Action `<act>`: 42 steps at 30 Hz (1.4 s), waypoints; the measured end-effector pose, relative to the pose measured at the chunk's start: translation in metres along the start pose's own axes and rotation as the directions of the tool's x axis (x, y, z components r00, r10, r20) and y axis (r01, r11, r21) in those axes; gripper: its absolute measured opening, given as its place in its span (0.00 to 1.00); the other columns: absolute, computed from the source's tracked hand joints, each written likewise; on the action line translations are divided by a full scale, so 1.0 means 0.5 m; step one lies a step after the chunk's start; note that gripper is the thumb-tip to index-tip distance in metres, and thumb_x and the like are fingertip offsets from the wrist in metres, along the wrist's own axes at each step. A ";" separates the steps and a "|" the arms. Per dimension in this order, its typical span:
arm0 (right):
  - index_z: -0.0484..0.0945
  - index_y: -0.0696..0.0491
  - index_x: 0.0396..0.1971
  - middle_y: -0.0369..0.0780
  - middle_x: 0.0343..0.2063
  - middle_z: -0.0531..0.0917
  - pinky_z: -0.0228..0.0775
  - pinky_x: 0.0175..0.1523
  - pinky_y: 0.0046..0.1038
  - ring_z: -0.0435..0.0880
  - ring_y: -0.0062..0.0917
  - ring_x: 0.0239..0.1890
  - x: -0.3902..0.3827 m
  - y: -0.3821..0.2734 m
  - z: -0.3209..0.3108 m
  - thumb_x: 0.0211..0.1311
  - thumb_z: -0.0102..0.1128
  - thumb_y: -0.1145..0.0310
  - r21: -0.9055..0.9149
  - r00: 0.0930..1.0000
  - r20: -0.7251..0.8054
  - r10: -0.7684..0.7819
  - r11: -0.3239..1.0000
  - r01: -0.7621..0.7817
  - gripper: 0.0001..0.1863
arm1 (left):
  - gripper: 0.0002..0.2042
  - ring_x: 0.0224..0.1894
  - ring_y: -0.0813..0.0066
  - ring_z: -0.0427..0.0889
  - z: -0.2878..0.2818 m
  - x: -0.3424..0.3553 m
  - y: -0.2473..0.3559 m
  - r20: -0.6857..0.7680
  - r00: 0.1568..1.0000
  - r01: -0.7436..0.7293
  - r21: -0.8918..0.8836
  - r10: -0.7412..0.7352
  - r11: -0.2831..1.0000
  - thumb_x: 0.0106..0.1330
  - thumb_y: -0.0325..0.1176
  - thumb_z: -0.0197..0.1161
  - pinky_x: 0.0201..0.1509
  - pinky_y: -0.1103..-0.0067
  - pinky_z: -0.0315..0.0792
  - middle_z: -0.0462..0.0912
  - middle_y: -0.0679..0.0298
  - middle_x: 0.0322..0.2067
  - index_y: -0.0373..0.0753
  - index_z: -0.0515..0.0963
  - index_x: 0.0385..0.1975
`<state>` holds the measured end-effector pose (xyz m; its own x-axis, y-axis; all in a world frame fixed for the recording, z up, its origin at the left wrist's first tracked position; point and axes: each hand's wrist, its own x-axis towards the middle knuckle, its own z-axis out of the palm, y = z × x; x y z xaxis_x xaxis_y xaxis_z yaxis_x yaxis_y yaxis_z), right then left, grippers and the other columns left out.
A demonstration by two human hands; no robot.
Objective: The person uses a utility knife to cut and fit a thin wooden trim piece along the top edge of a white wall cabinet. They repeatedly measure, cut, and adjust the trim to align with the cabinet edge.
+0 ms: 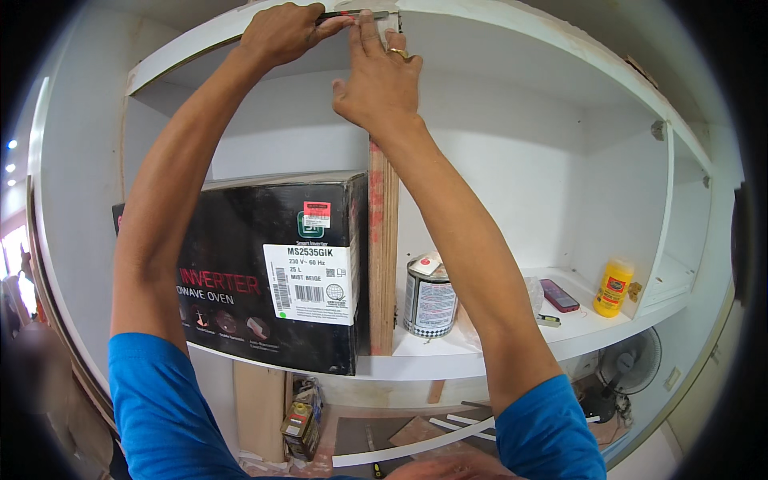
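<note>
Both arms reach up to the top front rail [496,20] of a white cabinet. My left hand [282,34] is closed around a slim dark tool with a red part [340,14], held level against the rail. Its tip points right, and its exact kind cannot be made out. My right hand [382,80], with a ring on one finger, has its fingers stretched upward. Its fingertips press by the tool's front end, at the top of the upright wooden divider [382,248]. The thumb stands apart to the left. The right hand partly hides the divider's upper end.
A black microwave oven box [232,240] fills the left shelf. On the right shelf stand a metal can [430,298], a phone [559,294] and a yellow bottle [613,288]. Below are a fan [630,360], a rectangular tin [301,430] and white strips [412,446].
</note>
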<state>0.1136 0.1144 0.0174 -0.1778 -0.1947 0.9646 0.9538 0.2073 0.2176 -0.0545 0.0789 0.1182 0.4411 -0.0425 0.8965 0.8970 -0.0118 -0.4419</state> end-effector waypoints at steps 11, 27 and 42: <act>0.67 0.58 0.69 0.42 0.76 0.60 0.64 0.61 0.52 0.65 0.45 0.71 -0.010 -0.004 -0.073 0.49 0.71 0.61 0.159 0.999 0.012 -0.035 0.987 0.033 0.44 | 0.38 0.33 0.40 0.85 -0.045 0.002 0.015 0.103 0.994 0.038 0.044 -0.042 0.998 0.72 0.68 0.47 0.39 0.52 0.77 0.84 0.42 0.25 0.32 0.82 0.29; 0.66 0.56 0.71 0.42 0.74 0.63 0.66 0.57 0.51 0.69 0.44 0.67 0.001 -0.002 -0.045 0.50 0.70 0.61 0.115 0.998 -0.016 -0.064 0.991 0.066 0.45 | 0.38 0.29 0.41 0.85 -0.035 -0.006 0.002 0.068 0.997 0.021 0.043 -0.024 0.999 0.73 0.66 0.47 0.36 0.54 0.76 0.83 0.43 0.23 0.31 0.82 0.27; 0.67 0.51 0.71 0.36 0.72 0.68 0.67 0.55 0.49 0.73 0.42 0.63 -0.002 -0.003 -0.005 0.58 0.66 0.57 -0.001 0.981 -0.160 -0.107 0.994 0.108 0.40 | 0.37 0.29 0.45 0.85 0.008 -0.043 -0.066 0.039 0.999 0.016 0.050 -0.018 0.999 0.72 0.70 0.47 0.35 0.57 0.77 0.84 0.49 0.22 0.35 0.83 0.35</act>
<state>0.1128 0.1117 0.0158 -0.2379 -0.3667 0.8994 0.9290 0.1843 0.3209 -0.0933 0.0844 0.1135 0.4257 -0.0031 0.9049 0.9043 0.0374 -0.4253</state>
